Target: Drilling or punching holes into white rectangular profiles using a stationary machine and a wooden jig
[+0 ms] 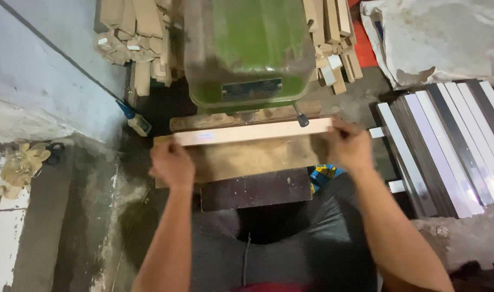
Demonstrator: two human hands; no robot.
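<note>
A long, thin wooden strip (252, 131) lies flat across the dusty work table (247, 162), right in front of the big green machine (249, 51). The wood is pale and smooth, with straight edges. The left hand (172, 165) grips its left end. The right hand (348, 146) grips its right end. More wood pieces (136, 40) are piled behind. Striped boards (447, 146) lie to the right.

Two heaps of short wood offcuts (136, 40) lie behind the green machine (249, 48). Dark and white laminated boards (452, 146) are stacked at the right, under a grey sack (436, 38). A crumpled cloth (20, 167) lies on the floor at the left.
</note>
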